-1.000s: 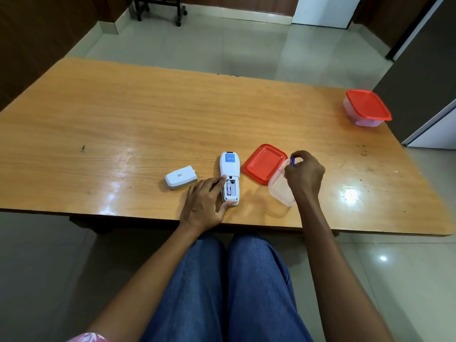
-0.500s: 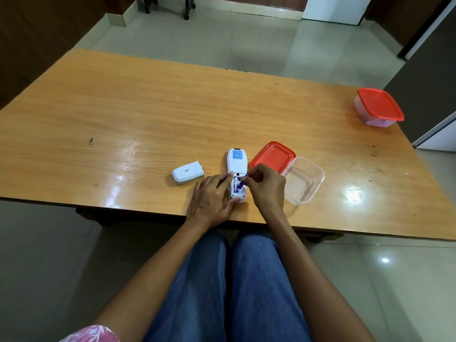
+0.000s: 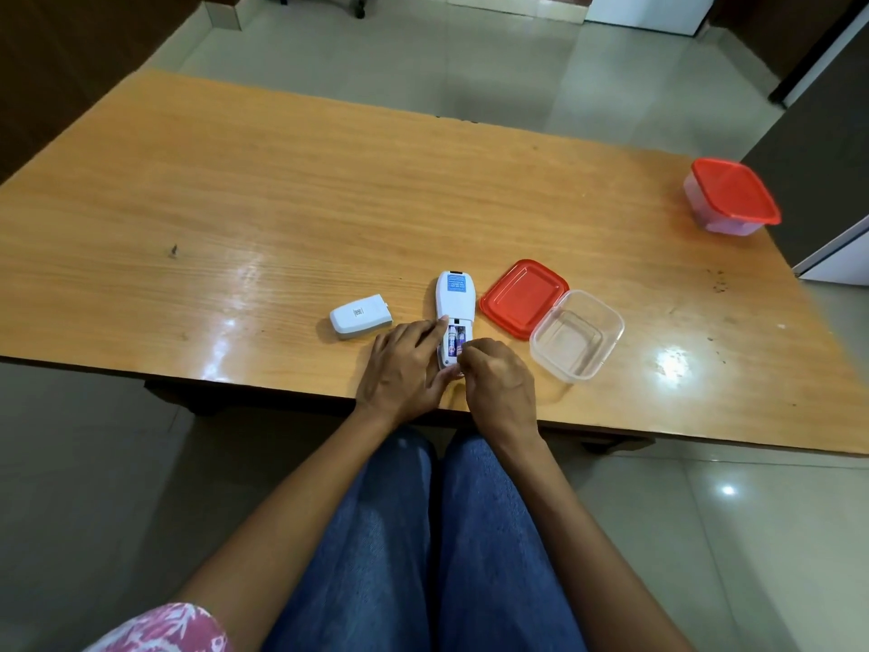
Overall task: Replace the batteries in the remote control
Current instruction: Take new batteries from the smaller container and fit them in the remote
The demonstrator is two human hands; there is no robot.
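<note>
- White plastic remote control (image 3: 452,298) lies face down near the front edge of the desk (image 3: 282,204), compartment open
- Left hand (image 3: 404,369), fingers straight, presses its side to steady it
- Right hand (image 3: 498,383) pinches the near end of the battery (image 3: 461,338) (seating it, I'd guess)
- Light, stiff, slippery shell: hold its long edges

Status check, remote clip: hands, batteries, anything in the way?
Left hand flat against the remote, steadying. Right hand curled on right battery; left battery seated beside it. Cover lies off, left; nothing blocking.
</note>
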